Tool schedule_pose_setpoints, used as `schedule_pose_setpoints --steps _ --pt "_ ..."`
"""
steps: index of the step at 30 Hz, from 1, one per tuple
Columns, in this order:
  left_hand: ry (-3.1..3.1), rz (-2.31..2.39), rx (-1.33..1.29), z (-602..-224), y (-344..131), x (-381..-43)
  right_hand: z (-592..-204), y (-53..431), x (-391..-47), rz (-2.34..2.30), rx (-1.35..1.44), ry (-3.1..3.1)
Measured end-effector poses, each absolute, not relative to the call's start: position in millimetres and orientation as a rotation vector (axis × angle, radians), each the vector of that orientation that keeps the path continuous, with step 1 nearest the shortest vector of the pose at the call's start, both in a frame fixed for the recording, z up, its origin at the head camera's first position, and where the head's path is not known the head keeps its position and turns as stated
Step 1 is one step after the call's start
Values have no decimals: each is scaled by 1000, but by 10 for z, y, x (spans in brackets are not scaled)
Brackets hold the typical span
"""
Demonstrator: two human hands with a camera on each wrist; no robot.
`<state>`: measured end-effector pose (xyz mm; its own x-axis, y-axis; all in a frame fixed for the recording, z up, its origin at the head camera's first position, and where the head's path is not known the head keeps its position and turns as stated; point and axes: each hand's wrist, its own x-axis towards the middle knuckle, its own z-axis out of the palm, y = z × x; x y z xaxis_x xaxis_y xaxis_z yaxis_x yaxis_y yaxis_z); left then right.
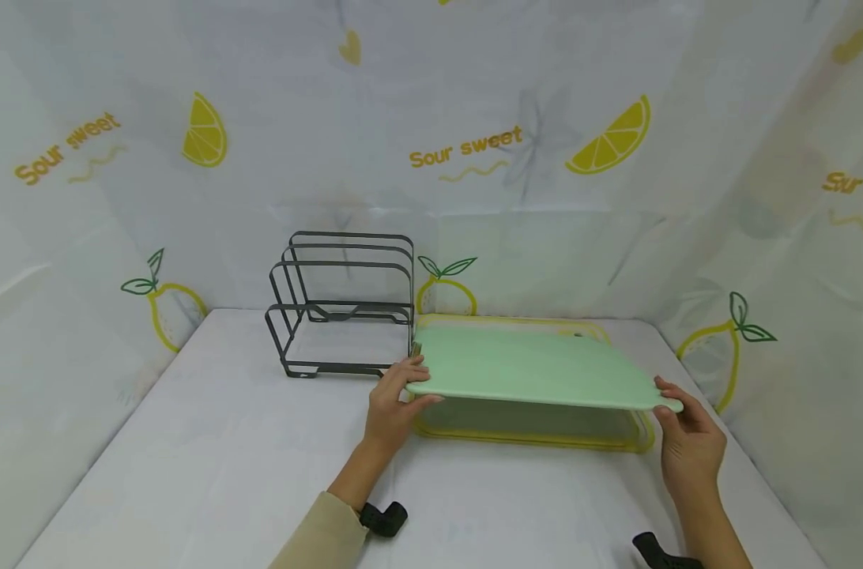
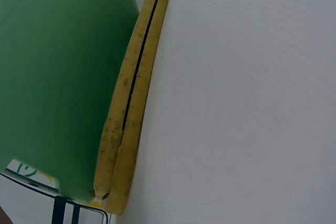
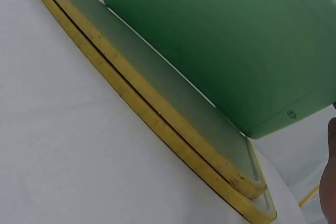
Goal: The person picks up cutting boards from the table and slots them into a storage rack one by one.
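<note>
toward the back of the table (image 1: 225, 442), on the left, we find a rack (image 1: 360, 307), standing before the sheet (image 1: 374, 103). just right of it, two boards (image 1: 531, 420) lie on the table, one on top of the other. over this pair we see a third board (image 1: 531, 367), tilted, its near edge raised. the left hand (image 1: 394, 403) is at that edge's left corner, the right hand (image 1: 695, 442) at its right corner.

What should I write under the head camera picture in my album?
Left hand and right hand hold a mint-green cutting board tilted over yellow-edged boards, beside a black rack.
</note>
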<state>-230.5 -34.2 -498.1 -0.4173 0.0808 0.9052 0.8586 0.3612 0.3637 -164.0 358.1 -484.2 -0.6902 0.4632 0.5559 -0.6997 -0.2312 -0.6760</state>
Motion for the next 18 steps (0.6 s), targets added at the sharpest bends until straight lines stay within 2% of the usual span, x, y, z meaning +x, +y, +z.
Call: schedule_pose_setpoints --steps 8,18 --pt "-1694 -1290 -827 -4838 -324 -2355 -4705 3596 -1679 1909 214 -1350" --pt "-1775 -1347 -767 -4700 -320 -2400 -4584 3575 -1700 1949 266 -1337"
